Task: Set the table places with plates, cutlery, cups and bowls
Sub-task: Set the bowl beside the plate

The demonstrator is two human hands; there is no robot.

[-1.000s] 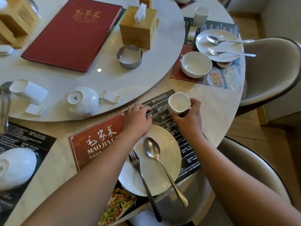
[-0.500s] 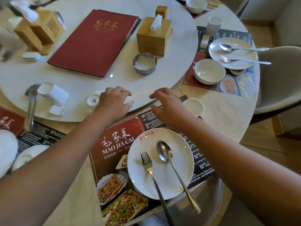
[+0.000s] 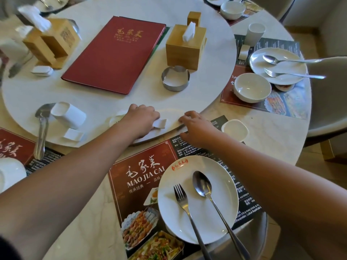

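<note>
— On the placemat (image 3: pixel 142 177) nearest you, what do you count?

— One white plate (image 3: pixel 197 203) with one fork (image 3: pixel 185 205) and one spoon (image 3: pixel 206 192) lying side by side on it, handles toward you. One small white cup (image 3: pixel 234 129) stands at the mat's far right corner, just beside your right wrist.

— And your hands?

— Your left hand (image 3: pixel 139 121) lies on the turntable (image 3: pixel 112 102) rim, fingers curled over a white bowl that it mostly hides, with a small white chopstick rest (image 3: pixel 160 123) at your fingertips. Your right hand (image 3: pixel 197 128) hovers at the turntable's edge, fingers loosely bent, holding nothing.

— What else is on the turntable?

— One more cup on its side (image 3: pixel 68 115), one spoon (image 3: pixel 41 128) reaching off the rim, one red menu (image 3: pixel 114 55), two wooden tissue boxes (image 3: pixel 185 47), one metal ring dish (image 3: pixel 175 77).

— The place to your right?

— One plate (image 3: pixel 277 66), one fork, one spoon, one bowl (image 3: pixel 252 88), one upright cup (image 3: pixel 255 34).

— Any writing?

— The mat reads "MAO JIA CAI" under three white Chinese characters; the menu carries gold characters; your plate has a red mark too small to read.
</note>
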